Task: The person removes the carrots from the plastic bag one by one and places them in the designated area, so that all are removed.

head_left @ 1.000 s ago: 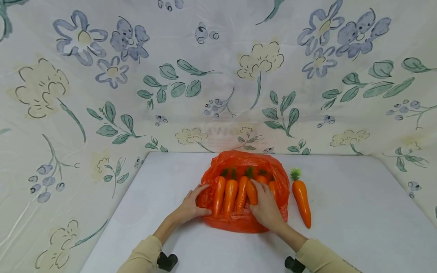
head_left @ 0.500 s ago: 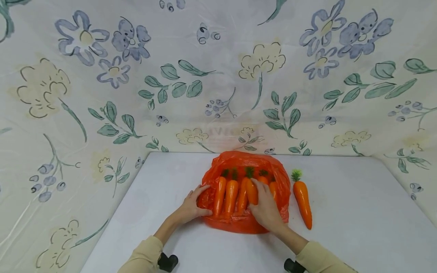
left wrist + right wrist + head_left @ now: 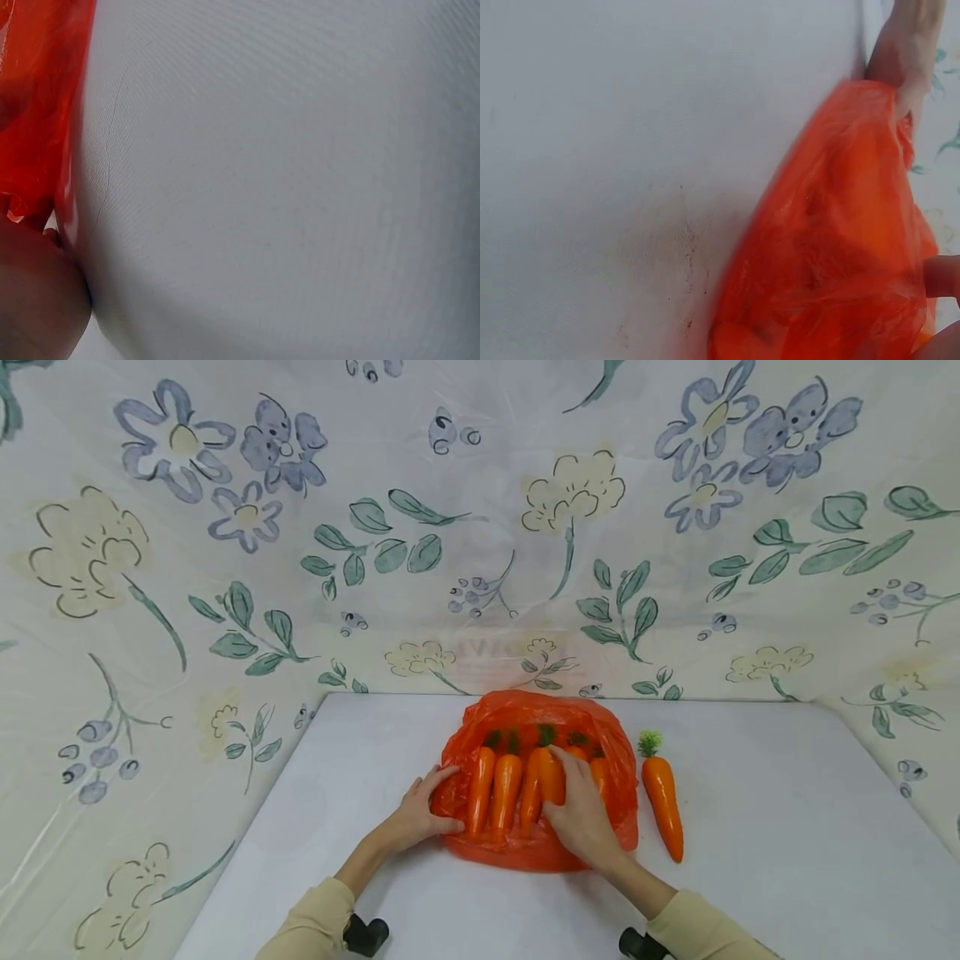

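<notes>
An orange-red plastic bag [image 3: 517,860] lies on the white table, its mouth spread wide around several orange carrots [image 3: 506,789] with green tops. At the bag's left side my left hand [image 3: 411,817] holds the plastic, thumb in front and fingers behind. My right hand [image 3: 583,818] reaches into the mouth and grips a carrot [image 3: 552,777] between thumb and fingers; its lower end is hidden by the hand. In the right wrist view, the bag [image 3: 825,247] covers most of the carrots, and the left hand [image 3: 904,56] shows at its far side.
One loose carrot [image 3: 663,806] lies on the table just right of the bag. Behind the table [image 3: 787,827] hangs a flower-patterned sheet [image 3: 480,510]. Dark camera mounts [image 3: 366,935] sit at both wrists.
My right hand and the gripped carrot have shifted slightly left, over the neighbouring carrot. The left hand has stayed at the bag's side.
</notes>
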The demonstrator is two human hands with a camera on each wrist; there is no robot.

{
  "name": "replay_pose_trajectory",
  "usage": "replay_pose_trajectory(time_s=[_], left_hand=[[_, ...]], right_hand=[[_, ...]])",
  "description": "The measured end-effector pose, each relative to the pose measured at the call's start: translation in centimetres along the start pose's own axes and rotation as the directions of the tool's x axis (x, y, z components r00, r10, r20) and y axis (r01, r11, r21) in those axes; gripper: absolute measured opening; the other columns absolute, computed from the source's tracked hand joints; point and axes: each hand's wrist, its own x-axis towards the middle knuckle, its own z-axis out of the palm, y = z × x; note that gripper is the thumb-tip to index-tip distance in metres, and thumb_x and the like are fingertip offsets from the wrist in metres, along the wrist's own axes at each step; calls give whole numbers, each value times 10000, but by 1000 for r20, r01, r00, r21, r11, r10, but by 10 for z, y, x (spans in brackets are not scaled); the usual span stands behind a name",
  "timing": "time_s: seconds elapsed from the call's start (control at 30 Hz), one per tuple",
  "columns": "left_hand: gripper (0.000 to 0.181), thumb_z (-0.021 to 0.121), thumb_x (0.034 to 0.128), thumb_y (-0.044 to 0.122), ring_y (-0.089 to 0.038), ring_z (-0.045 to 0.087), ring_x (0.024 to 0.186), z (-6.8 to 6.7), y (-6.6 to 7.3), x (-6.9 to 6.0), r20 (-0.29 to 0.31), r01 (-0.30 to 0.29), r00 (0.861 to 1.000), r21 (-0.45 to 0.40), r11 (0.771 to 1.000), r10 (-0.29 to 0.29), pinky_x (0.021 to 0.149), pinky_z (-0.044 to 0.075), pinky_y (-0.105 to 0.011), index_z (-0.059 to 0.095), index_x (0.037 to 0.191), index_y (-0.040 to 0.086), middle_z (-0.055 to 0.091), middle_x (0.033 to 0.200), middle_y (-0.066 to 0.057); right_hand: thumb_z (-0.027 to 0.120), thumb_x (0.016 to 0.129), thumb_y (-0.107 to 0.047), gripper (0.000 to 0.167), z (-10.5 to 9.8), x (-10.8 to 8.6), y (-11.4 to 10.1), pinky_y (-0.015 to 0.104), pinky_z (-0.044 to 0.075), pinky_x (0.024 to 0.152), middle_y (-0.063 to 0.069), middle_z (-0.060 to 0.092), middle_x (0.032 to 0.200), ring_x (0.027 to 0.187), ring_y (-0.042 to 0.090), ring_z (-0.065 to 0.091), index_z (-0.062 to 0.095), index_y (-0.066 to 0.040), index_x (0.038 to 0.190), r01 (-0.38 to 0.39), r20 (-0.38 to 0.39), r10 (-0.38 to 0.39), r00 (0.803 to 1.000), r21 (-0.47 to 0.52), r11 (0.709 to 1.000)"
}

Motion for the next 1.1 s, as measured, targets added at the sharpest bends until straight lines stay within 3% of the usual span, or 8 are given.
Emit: replay_pose_trajectory(time_s=[0.27, 0.57, 0.87, 1.1], left_hand=[[872, 766, 754, 298, -476, -43, 1476, 0, 1, -2, 7, -6, 1000, -4, 1000, 6, 1088, 165, -759, 347, 1517, 260, 44, 1654, -180], [863, 772, 761, 275, -467, -34, 1480, 1, -1, -2, -3, -5, 1000, -13, 1000, 5, 1090, 206, -742, 351, 1515, 257, 60, 1655, -169], [870, 772, 759, 291, -472, -35, 1478, -1, 0, -2, 3, -9, 1000, -2, 1000, 9, 1086, 195, -751, 346, 1516, 257, 61, 1655, -171], [874, 774, 753, 300, -478, -38, 1478, -1, 0, -2, 4, -12, 1000, 1, 1000, 12, 1087, 178, -756, 350, 1516, 255, 60, 1654, -176]], right_hand=[[646, 850, 39, 742, -8, 0, -6, 541, 454, 1039, 115, 349, 1512, 1270, 312, 459, 353, -172, 1498, 17, -22, -16, 1000, 58, 998], [643, 854, 13, 728, -14, -1, -19, 518, 472, 1030, 108, 368, 1504, 1246, 302, 474, 361, -157, 1503, 45, -37, -40, 999, 124, 991], [647, 855, -23, 734, -20, -5, -25, 407, 535, 887, 91, 382, 1483, 1108, 264, 493, 353, -183, 1509, 34, -56, -26, 998, 135, 990], [654, 859, -28, 734, -26, -8, -27, 404, 556, 871, 84, 385, 1475, 1118, 273, 493, 361, -205, 1508, 7, -40, -1, 999, 158, 987]])
